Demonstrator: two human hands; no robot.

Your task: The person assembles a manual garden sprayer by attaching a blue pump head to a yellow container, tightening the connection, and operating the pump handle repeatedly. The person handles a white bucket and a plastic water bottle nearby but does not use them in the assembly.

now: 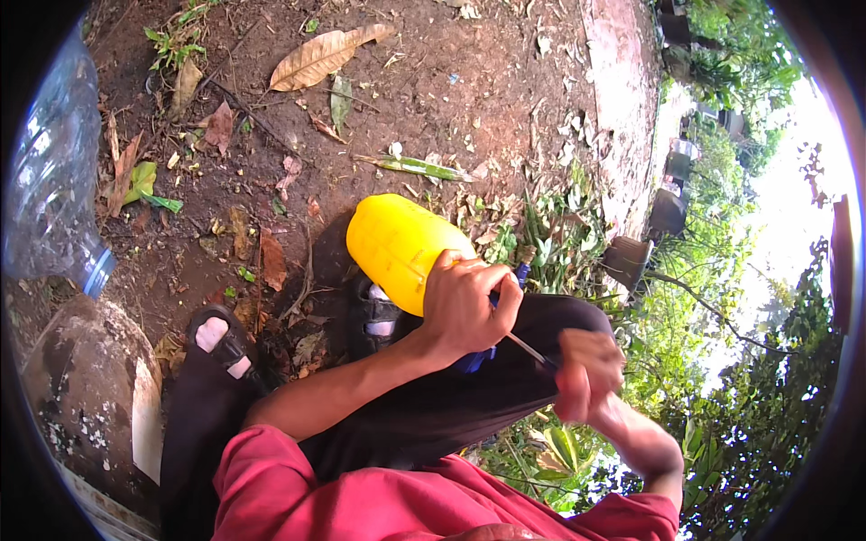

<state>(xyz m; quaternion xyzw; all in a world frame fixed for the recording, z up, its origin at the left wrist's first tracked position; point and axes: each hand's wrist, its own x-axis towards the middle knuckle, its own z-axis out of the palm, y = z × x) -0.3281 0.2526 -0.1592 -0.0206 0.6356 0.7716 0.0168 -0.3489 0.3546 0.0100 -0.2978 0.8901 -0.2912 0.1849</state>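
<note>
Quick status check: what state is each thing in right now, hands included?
Yellow bottle: lying on its side across the knee, gripped near its blue-capped end.
Left hand: closed around the yellow bottle.
Right hand: fisted on a thin blade tool.
Thin blade tool: held, tip pointing at the bottle's capped end.
Clear plastic bottle: off to the left, neck down, nobody holding it.
Sandals: worn, on the soil.

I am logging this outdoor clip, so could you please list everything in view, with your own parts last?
Yellow container: one, yellow, resting on the knee.
Thin tool: one, dark, between the hands.
Clear plastic bottle: one, transparent, far left.
Dry leaf: one large, brown, on the soil at top.
Plant pots: several, dark, at right.
Sandals: two, black, on the feet.
Left hand: gripping the container.
Right hand: closed on the tool.
</note>
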